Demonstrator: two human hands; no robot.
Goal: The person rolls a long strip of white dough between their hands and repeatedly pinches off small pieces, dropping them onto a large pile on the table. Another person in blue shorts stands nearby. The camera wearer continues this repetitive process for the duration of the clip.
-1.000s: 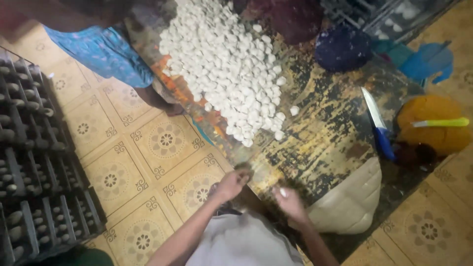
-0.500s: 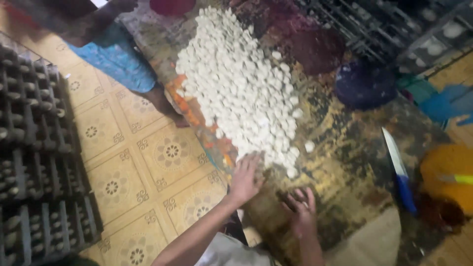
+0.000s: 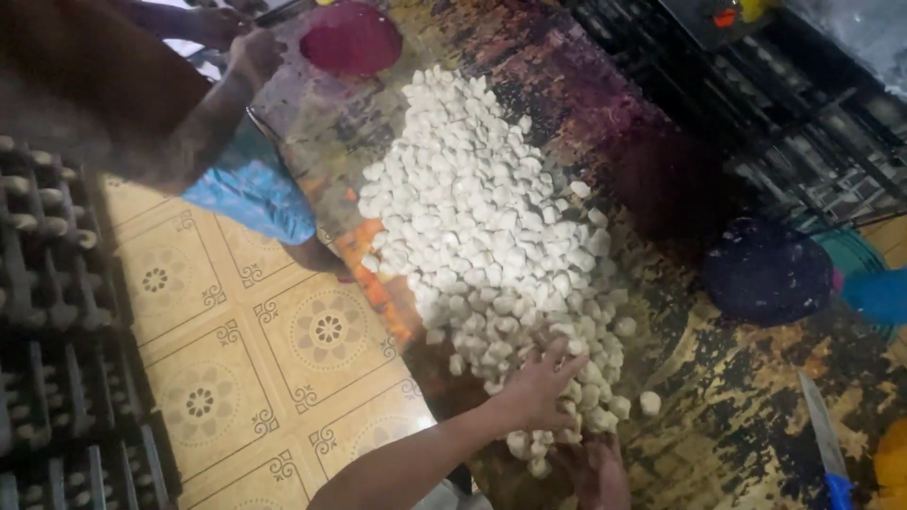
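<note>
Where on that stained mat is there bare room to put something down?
Bare mat lies between the white pile, the dark bowl and the knife. Another patch lies between the red bowl and the pile. It is crowded where the left hand and right hand dig in.

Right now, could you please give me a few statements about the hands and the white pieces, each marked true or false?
1. The left hand rests on the heap of small white lumps. True.
2. The right hand holds the blue-handled knife. False: the knife lies apart on the mat.
3. The round red bowl sits beyond the heap. True.
4. The heap lies on the patterned floor tiles. False: it lies on the stained mat.
</note>
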